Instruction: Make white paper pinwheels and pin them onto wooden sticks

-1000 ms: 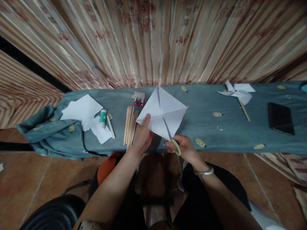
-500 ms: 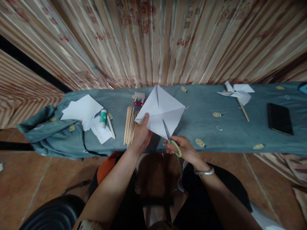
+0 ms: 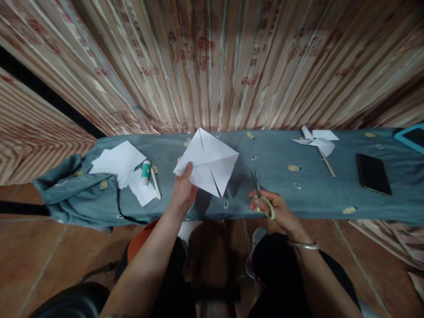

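A white square sheet of paper (image 3: 212, 154), turned like a diamond and creased across, is pinched at its left corner by my left hand (image 3: 184, 187). Two slits run inward from its far and near corners. Apart from the paper, to its right, my right hand (image 3: 273, 205) grips green-handled scissors (image 3: 266, 206) by the loops, blades pointing away from me and slightly parted. The wooden sticks lie mostly hidden behind the paper and my left hand.
The narrow table has a grey-green cloth (image 3: 278, 150). On the left lie paper sheets (image 3: 121, 157), a glue stick (image 3: 145, 172) and a white pen (image 3: 155, 183). A paper pinwheel (image 3: 316, 139), a black phone (image 3: 373, 174) and a blue-edged device (image 3: 410, 137) lie right. A curtain (image 3: 212, 66) hangs behind.
The scissors have come out of the paper and moved right with my right hand, leaving a slit at the near corner. My left hand and the paper have shifted left, over the sticks.
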Motion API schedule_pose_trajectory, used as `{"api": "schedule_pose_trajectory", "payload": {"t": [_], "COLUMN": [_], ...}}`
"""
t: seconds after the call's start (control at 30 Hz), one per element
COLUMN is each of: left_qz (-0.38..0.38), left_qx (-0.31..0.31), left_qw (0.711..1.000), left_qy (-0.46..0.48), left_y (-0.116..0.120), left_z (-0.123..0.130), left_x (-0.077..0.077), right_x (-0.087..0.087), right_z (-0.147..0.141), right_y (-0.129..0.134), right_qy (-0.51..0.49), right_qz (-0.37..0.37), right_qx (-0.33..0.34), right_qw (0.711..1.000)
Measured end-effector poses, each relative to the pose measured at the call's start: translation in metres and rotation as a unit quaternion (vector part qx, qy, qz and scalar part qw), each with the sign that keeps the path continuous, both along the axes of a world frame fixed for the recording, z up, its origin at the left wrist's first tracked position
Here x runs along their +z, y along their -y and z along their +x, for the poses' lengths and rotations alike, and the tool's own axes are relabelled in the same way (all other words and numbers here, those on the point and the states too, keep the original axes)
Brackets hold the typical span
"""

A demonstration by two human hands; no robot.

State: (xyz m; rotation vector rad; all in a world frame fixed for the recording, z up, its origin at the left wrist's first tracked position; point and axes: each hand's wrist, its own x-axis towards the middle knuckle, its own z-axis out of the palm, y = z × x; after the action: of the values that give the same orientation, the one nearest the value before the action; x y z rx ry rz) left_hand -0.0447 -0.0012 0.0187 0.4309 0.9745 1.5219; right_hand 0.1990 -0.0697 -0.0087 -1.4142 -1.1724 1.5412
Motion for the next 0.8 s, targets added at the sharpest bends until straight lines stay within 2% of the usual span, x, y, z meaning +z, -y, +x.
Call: {"api": "schedule_pose_trajectory", "payload": {"t": [0.1,0.2,0.4,0.6,0.67,0.8], "left_qz": [-0.012,-0.035,-0.051,-0.082,-0.081,-0.053], "left_qx": [-0.036,-0.096,-0.182,-0.2,-0.211,-0.246], "left_qw": [0.999,0.995,0.98,0.971,0.971,0.967], "left_qy": [-0.004,-0.018,-0.068,-0.107,-0.079,0.035], "left_y": [0.004,0.009,0.019,0.018,0.018,0.018], "left_z": [0.003,0.009,0.016,0.015,0.015,0.019], "left_x": [-0.004,-0.008,-0.012,-0.018,-0.017,-0.01], "right_x": [-0.001,-0.001,0.001,0.003,0.004,0.003], "right_z": [0.007,0.013,0.006,-0.003,-0.004,-0.005], "right_y": [-0.009,-0.022,-0.035,-0.034,-0.034,-0.036], "right_qy": [0.013,0.019,0.001,-0.061,-0.066,-0.067], "right_qz": [0.058,0.088,0.068,0.009,0.007,0.01], "right_qx": [-0.132,-0.169,-0.115,-0.05,-0.045,-0.047], "right_qw": [0.99,0.982,0.991,0.997,0.997,0.997]}}
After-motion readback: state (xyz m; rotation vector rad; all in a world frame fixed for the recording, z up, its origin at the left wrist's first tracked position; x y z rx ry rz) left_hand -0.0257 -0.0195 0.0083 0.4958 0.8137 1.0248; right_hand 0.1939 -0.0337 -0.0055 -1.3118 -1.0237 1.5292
